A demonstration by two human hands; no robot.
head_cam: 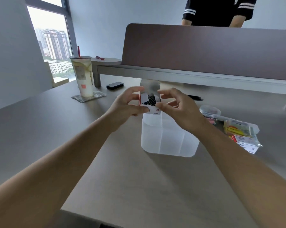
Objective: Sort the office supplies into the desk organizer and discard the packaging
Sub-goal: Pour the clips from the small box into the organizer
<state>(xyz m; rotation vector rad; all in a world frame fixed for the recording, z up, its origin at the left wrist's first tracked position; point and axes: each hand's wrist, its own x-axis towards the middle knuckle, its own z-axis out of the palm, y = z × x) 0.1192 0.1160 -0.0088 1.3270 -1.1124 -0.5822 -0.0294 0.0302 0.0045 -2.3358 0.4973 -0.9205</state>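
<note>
Cardboard box [149, 102], flap open on dark clips, sits pinched in the left hand [129, 104] directly above the translucent organizer [168, 139]. Right hand [177, 107], fingers loosely curled, touches its right edge, equally near.

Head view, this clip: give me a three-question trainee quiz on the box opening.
1. True or false: the small box is held above the translucent organizer.
2. Which hand grips the box? A) left hand B) right hand
3. Fill in: the box's top flap is ____.

Key: 1 true; 2 A, the left hand's fingers curl round the box while the right hand is at its flap; 3 open, with dark clips showing inside.
</note>
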